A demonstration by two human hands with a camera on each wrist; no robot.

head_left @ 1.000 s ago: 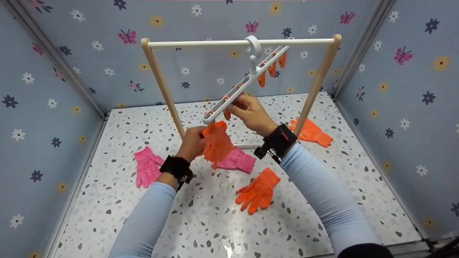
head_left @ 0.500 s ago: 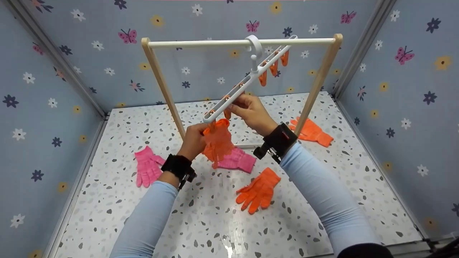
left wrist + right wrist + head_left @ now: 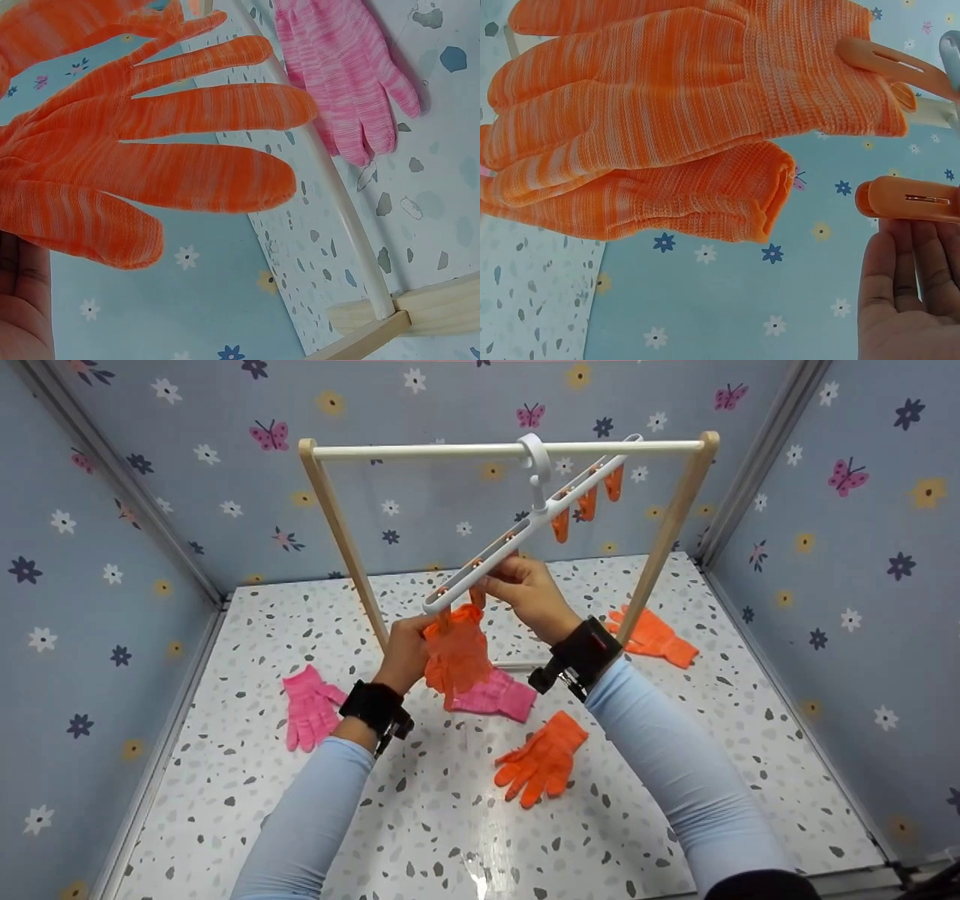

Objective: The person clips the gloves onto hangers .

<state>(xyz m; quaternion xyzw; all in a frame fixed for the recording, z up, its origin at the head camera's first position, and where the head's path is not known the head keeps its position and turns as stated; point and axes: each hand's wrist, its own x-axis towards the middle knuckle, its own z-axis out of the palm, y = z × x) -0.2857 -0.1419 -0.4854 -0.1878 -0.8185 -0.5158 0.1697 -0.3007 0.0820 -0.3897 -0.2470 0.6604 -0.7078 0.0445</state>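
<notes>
While my head feed shows the left hand [image 3: 403, 654] beside orange gloves [image 3: 459, 651] under the hanger [image 3: 539, 515], its grip I can't tell; right hand [image 3: 536, 598] pinches a clip [image 3: 478, 596]. Left wrist adds splayed glove fingers [image 3: 217, 178]. Only right wrist separates upper clipped cuff [image 3: 806, 75] from lower cuff [image 3: 727, 201].

The head view looks forward and down from furthest off, the rack [image 3: 427, 451] at twelve o'clock; the left wrist view, close up and rolled sideways, has orange gloves [image 3: 90, 150] at ten o'clock, the desk [image 3: 450, 232] at three; the right wrist view, also close, has gloves at eleven, an orange clip [image 3: 907, 199] at three; the head view shares that clip.
</notes>
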